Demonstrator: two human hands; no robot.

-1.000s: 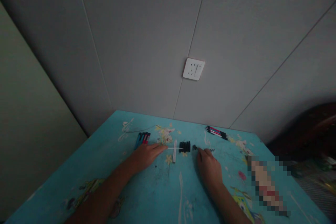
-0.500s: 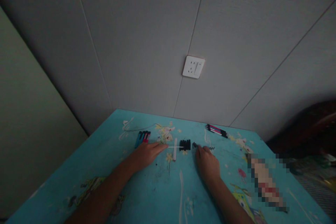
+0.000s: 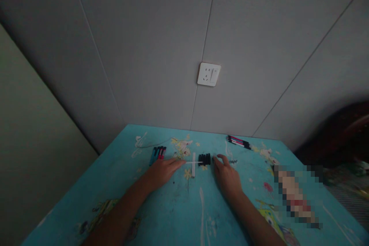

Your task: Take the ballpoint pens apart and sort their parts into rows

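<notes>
My left hand (image 3: 165,170) rests low over the table, its fingers closed on the near end of a thin white pen refill (image 3: 190,162). The refill points right, across a few white sticks (image 3: 193,171) lying side by side, to a row of short black pen parts (image 3: 204,159). Just right of that row is my right hand (image 3: 229,177), thumb and finger bent together at the tabletop. Whatever lies between those fingertips is too small to make out. Tiny dark pieces (image 3: 233,161) lie beside its fingers. Blue and red pen barrels (image 3: 158,153) sit behind my left hand.
Several pens (image 3: 238,142) lie together at the back right of the blue patterned table (image 3: 178,215). A blurred-out item (image 3: 296,196) is at the right side. The grey wall with a socket (image 3: 209,74) stands behind the table.
My right hand has moved slightly left, and its fingertips now cover the small dark pieces seen beside the black row. My left hand stays on the refill. The view has shifted a little.
</notes>
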